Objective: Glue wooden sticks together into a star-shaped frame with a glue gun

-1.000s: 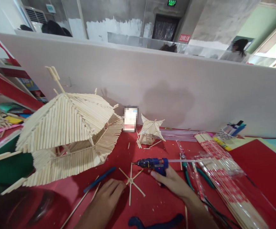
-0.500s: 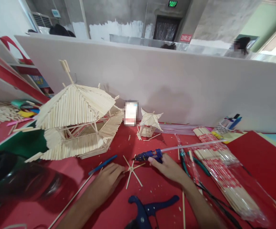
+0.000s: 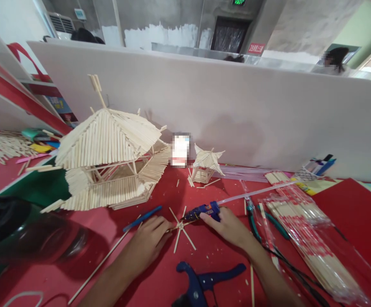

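Observation:
My right hand (image 3: 226, 224) is wrapped round a blue hot glue gun (image 3: 203, 211), with a long clear glue stick (image 3: 252, 192) running out of its back. The gun's tip is at the hub of a star of thin wooden sticks (image 3: 187, 237), which lies on the red table; whether it touches cannot be made out. My left hand (image 3: 153, 234) has its fingers closed on one arm of this stick star, at its left side. A blue pen-like tool (image 3: 143, 217) lies just beyond my left hand. Blue-handled cutters (image 3: 204, 279) lie nearer to me.
A large stick pavilion (image 3: 108, 157) stands at the left, a small one (image 3: 206, 164) at the centre back. A dark bottle (image 3: 21, 238) is at the left front. Bagged sticks (image 3: 310, 230) and green-handled pliers (image 3: 276, 224) lie right. A white partition (image 3: 236, 98) closes the back.
The glue gun's tip has come from just above the stick star down to its hub. My left hand keeps its hold. The whole view has shifted slightly.

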The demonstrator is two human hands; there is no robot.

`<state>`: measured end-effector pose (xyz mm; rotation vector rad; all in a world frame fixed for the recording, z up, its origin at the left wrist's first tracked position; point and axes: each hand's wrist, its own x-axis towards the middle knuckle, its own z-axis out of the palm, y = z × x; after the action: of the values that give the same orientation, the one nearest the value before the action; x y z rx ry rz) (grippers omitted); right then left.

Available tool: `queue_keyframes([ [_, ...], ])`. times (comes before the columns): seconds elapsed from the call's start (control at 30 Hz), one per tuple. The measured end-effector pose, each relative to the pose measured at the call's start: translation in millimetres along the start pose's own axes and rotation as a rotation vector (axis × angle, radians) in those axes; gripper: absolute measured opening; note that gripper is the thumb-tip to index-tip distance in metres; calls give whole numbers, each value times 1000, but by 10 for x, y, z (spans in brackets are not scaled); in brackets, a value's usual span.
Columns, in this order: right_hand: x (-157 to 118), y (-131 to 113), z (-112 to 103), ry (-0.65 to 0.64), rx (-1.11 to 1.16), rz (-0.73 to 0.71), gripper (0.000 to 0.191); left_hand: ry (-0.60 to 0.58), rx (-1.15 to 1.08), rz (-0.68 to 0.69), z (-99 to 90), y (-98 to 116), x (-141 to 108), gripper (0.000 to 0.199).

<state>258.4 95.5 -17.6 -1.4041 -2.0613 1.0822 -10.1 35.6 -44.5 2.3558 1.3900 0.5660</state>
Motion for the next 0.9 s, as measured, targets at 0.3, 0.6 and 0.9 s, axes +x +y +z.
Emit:
queue_keyframes([
  [0.3,-4,-65,-12,-7,-26,67,39,34,-19,26,10,4,-6,19],
  [0.6,9,-6,1,-20,-51,35,44,40,-25,7,20,40,-10,20],
  [0.9,14,24,8,-9,-82,35,44,70,-37,23,61,6,-2,20],
])
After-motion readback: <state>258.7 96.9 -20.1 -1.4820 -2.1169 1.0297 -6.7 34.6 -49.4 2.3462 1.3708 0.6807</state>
